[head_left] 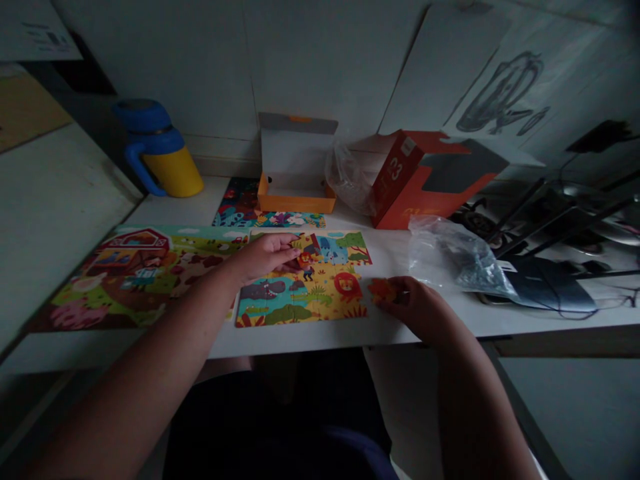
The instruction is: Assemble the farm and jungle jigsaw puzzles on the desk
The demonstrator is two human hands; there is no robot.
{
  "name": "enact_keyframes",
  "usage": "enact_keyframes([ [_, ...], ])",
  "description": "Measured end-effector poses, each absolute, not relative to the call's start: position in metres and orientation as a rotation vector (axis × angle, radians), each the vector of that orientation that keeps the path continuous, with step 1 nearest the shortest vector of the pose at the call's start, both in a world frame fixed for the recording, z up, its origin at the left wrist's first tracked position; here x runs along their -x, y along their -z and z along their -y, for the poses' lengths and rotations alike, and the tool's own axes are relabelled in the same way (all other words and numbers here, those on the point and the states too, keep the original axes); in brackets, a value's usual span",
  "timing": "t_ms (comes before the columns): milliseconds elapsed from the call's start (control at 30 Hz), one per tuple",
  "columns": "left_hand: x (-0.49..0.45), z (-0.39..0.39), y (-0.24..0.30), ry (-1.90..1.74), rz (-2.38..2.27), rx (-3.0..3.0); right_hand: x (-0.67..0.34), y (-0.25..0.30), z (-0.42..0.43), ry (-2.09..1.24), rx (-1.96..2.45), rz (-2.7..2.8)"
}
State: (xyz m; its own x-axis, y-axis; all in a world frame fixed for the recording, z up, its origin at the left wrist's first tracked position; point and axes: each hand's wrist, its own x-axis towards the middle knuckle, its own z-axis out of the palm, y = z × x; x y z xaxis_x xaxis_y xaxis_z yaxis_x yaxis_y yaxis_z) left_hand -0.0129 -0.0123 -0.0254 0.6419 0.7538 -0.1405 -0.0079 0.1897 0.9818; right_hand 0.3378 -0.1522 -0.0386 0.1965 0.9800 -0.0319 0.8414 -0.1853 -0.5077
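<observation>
A partly assembled jigsaw puzzle lies flat on the white table, with a hippo, a lion, an elephant and plants. My left hand is over its upper left part, thumb and fingers closed on a small orange-brown puzzle piece. Just off the puzzle's right edge, my right hand pinches a yellow-orange puzzle piece close to the tabletop. A larger farm picture puzzle with a barn, a cow and a pig lies on the left, partly covered by my left forearm.
Behind are an open orange box, a dark floral picture, a blue and yellow jug and a red carton. Clear plastic bags lie right, near a dark flat item with cables and a metal rack.
</observation>
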Motion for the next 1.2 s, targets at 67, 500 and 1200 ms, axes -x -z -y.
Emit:
enact_keyframes([
  [67,0.013,0.012,0.026,-0.603,-0.733,-1.280,-0.338,0.034,0.152,-0.504,2.092,1.736],
  [500,0.011,0.011,0.028,-0.604,-0.729,-1.250,-0.334,0.038,0.167,-1.036,1.785,1.327],
  [1200,0.011,0.009,0.033,-0.600,-0.721,-1.216,-0.295,0.027,0.188,-0.270,2.123,1.789],
])
